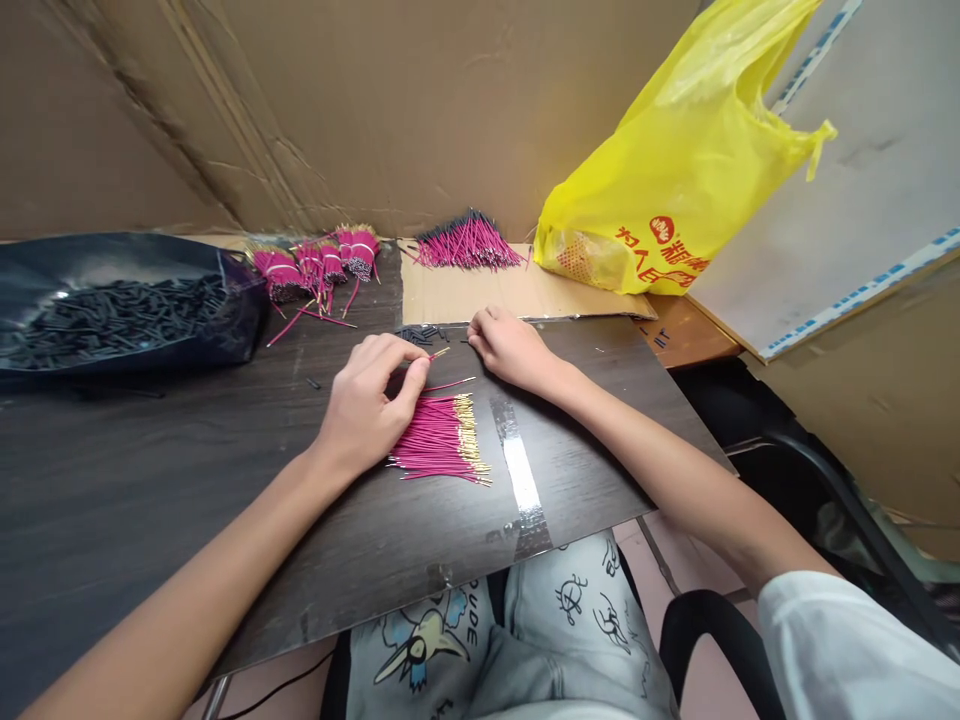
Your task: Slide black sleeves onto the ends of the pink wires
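My left hand (375,400) pinches one pink wire (438,355) between thumb and fingertips, its gold-coloured tip pointing right. Just below that hand, a flat row of pink wires (435,440) with gold-coloured ends to the right lies on the dark table. My right hand (510,345) rests on the tabletop with its fingers curled and the fingertips together; whatever they hold is too small or hidden to name. Between the hands, slightly farther back, is a little pile of short black tubes (420,334).
A black bag (244,330) full of black tubes lies at left. Beside it are bundled pink wires (322,262). Pink wires with black ends (469,242) lie on a cardboard sheet (480,295). A yellow plastic bag (660,180) stands at back right. Clear tape (523,470) crosses the table.
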A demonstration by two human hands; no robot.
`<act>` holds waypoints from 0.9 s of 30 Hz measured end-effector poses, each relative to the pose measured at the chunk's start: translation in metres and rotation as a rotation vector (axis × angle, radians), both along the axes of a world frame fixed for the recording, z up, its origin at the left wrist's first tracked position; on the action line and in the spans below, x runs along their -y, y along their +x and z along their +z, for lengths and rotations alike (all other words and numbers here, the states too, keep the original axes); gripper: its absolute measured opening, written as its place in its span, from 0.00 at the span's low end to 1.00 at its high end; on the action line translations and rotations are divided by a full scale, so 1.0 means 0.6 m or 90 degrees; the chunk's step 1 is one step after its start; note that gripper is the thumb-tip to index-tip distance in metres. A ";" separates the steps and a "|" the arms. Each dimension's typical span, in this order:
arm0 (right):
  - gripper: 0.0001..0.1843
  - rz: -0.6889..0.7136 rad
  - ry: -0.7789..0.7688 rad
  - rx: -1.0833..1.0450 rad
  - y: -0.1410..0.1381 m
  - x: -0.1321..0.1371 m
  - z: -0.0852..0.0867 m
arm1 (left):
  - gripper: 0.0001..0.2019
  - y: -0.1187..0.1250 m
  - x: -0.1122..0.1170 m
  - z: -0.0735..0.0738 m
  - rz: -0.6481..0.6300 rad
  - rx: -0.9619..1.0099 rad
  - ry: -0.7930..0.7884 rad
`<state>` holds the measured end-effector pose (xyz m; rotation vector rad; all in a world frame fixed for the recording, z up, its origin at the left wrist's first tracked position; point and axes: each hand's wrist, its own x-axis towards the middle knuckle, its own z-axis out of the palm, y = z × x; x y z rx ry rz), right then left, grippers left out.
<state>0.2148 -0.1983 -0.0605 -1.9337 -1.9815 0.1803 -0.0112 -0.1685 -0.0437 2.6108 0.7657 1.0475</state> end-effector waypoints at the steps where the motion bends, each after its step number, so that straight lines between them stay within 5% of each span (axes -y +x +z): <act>1: 0.12 0.003 0.001 -0.017 0.002 0.000 0.000 | 0.09 0.000 0.000 0.000 0.002 0.002 0.005; 15: 0.09 0.098 0.096 -0.113 -0.004 -0.005 -0.014 | 0.08 -0.009 0.001 0.003 -0.006 0.054 0.032; 27: 0.14 -0.017 0.032 0.028 -0.015 0.006 -0.002 | 0.06 -0.011 0.002 0.002 0.005 0.032 0.032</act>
